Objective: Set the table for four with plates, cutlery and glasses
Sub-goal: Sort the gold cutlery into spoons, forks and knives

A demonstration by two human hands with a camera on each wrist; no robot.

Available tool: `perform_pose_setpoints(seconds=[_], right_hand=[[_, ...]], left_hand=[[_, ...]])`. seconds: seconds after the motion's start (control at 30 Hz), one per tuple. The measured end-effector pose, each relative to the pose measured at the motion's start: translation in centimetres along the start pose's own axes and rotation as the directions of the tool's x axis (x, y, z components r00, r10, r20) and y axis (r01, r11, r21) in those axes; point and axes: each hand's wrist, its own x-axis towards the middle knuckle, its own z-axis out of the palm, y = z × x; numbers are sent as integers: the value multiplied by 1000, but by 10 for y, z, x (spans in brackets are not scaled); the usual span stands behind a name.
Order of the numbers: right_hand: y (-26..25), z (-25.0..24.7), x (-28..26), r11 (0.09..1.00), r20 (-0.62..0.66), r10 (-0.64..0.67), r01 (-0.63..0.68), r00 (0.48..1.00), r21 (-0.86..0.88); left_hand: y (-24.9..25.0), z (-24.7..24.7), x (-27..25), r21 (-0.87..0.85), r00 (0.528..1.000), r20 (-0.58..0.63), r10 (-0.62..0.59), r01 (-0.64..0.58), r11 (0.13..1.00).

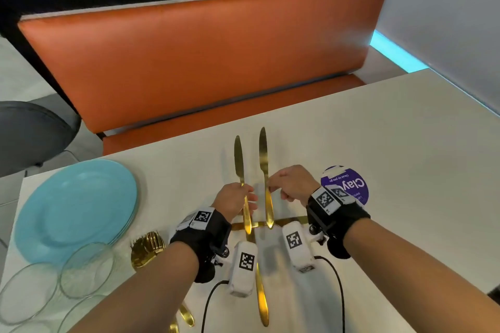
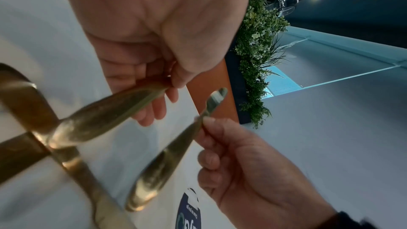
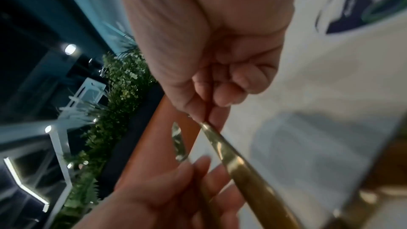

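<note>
My left hand (image 1: pixel 238 196) pinches a gold knife (image 1: pixel 240 170) at its neck, blade pointing away from me. My right hand (image 1: pixel 289 184) pinches a second gold knife (image 1: pixel 263 159) the same way, a little to the right. In the left wrist view the left knife handle (image 2: pixel 105 116) runs down from my fingers, and the right knife (image 2: pixel 167 161) hangs beside it. More gold knives (image 1: pixel 261 292) lie crossed on the white table (image 1: pixel 378 143) under my wrists. A stack of blue plates (image 1: pixel 75 205) sits at the left, with clear glasses (image 1: pixel 86 270) in front of it.
A bunch of gold forks (image 1: pixel 147 249) lies between the plates and my left wrist. A round purple sticker (image 1: pixel 349 184) is on the table by my right wrist. An orange bench (image 1: pixel 203 57) runs along the far edge, and a grey chair (image 1: pixel 32 130) stands at the left.
</note>
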Motion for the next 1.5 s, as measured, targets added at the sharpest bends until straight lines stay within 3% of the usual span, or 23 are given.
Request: perform_pose_setpoints(seconds=[0.07, 0.13, 0.4, 0.6, 0.67, 0.73, 0.97, 1.2, 1.37, 1.5], right_hand=[[0, 14, -12, 995, 69, 19, -26, 997, 101], [3, 26, -18, 995, 83, 18, -26, 996, 93], [11, 54, -44, 1000, -65, 26, -26, 998, 12], [23, 63, -50, 982, -128, 77, -98, 989, -164], [35, 64, -49, 937, -147, 135, -174, 980, -302], [49, 66, -45, 909, -157, 205, -247, 966, -335], [50, 77, -42, 830, -143, 106, -167, 984, -532], [50, 81, -29, 568, -52, 39, -64, 998, -820], [50, 81, -26, 531, -86, 9, -78, 996, -844], [52, 83, -27, 554, -122, 8, -106, 992, -826]], left_hand=[[-2, 2, -5, 51, 999, 36, 27, -29, 998], [-3, 3, -10, 75, 999, 45, 31, -34, 997], [-13, 4, -38, 30, 995, 105, 1, -4, 1000], [-26, -9, -45, 205, 998, 59, 38, -49, 977], [-30, -16, -46, 168, 999, -13, 50, -47, 985], [-35, -23, -46, 113, 996, -82, 42, -33, 993], [-41, -41, -50, 73, 992, -129, -8, 18, 997], [-49, -57, -44, 115, 993, -121, -3, 17, 993], [-49, -61, -40, 154, 995, -99, 7, 9, 988], [-47, -60, -36, 194, 998, -64, 5, 8, 981]])
